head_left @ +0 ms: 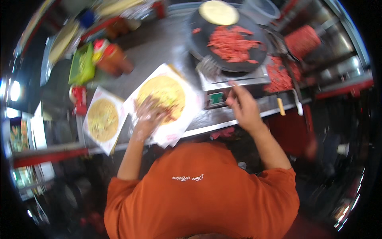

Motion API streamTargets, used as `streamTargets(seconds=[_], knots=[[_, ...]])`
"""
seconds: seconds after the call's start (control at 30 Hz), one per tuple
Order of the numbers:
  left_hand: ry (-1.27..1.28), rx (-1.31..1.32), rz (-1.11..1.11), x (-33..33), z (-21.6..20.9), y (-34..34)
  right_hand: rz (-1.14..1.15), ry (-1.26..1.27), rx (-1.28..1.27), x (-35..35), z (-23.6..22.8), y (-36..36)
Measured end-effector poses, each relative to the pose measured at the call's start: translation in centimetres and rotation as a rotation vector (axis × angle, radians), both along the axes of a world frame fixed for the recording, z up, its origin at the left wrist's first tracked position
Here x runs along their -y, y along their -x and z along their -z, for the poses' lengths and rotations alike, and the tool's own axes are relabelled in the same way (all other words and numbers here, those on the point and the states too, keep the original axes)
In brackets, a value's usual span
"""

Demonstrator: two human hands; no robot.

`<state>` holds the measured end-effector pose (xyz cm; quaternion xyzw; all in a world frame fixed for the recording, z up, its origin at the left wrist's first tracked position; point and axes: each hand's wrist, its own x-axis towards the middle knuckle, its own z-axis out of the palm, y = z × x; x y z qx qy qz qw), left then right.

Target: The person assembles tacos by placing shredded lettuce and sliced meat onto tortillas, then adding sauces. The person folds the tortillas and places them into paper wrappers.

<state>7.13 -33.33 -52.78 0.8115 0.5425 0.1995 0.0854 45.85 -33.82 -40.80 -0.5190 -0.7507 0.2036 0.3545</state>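
Note:
My left hand, in a clear plastic glove, lies over a round flatbread on white paper. Its fingers look spread, though blurred, among pale shreds and reddish bits of topping. To its left, another flatbread with pale shreds rests on paper. My bare right hand hovers at the stove's front, thumb and forefinger apart; whether it touches the stove cannot be made out. Above it, a dark round griddle holds reddish meat strips and a plain flatbread. A blurred metal spatula leans at the griddle's near edge.
Red meat pieces lie right of the stove, with long-handled tools across them. A large reddish meat mass stands behind. Sauce bottles, a green basket and a red container occupy the left side.

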Motion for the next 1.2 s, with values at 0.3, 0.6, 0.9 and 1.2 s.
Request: streamTargets(seconds=[0.3, 0.6, 0.9, 1.2], knots=[[-0.177, 0.201, -0.321, 2.4, -1.5, -3.5, 0.431, 0.266, 0.258, -13.3, 0.0, -27.9], [-0.197, 0.197, -0.263, 0.5, -6.0, -10.8, 0.413, 0.235, 0.272, -27.4, 4.4, -23.7], [-0.107, 0.282, -0.476, 3.1, -4.0, -11.7, 0.559, 0.318, 0.221, -28.0, 3.2, -26.1], [-0.176, 0.278, -0.42, 2.5, -5.5, -11.9, 0.365, 0.039, 0.418, -27.0, 7.4, -19.9]])
